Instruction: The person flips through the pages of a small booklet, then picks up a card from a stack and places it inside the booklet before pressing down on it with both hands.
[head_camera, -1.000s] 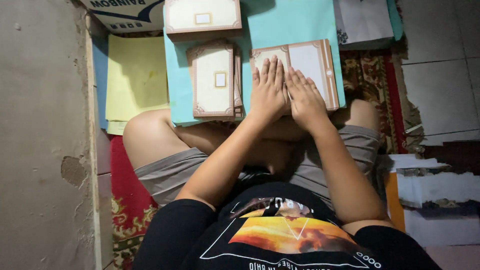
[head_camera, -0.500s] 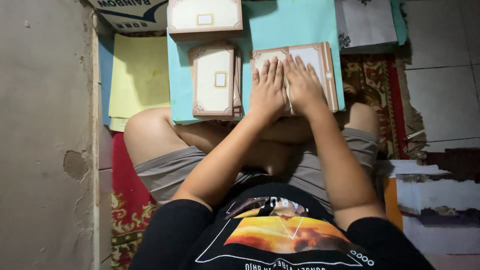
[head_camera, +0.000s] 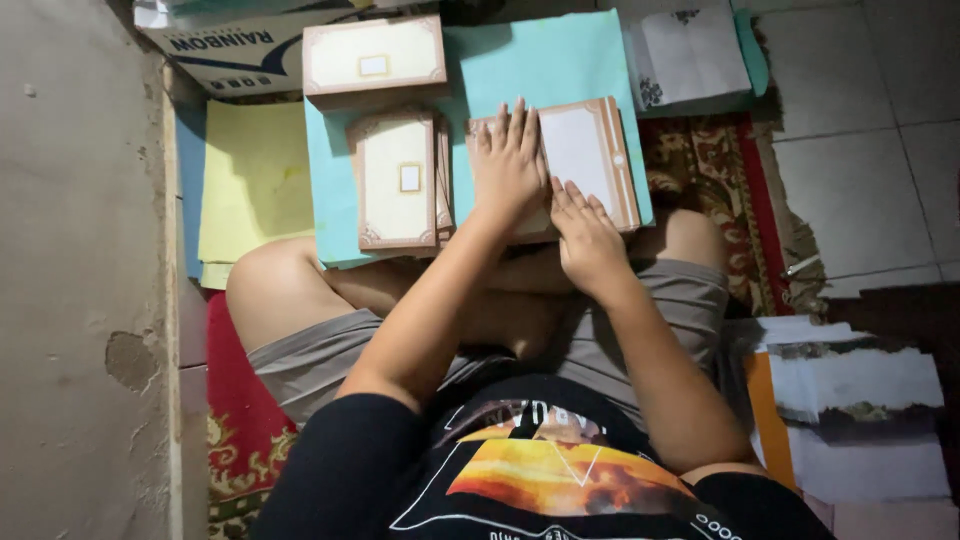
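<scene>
Left hand flat, right hand fingers extended, pressing open card (unfolded); two finished cards lie beside.

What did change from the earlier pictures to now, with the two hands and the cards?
The right hand slid back toward the body, to the near edge of the open card, uncovering its white panel. The left hand remains flat on the card's left part. Nothing was picked up or released. The closed card, the turquoise sheet and the yellow sheets lie as before.
</scene>
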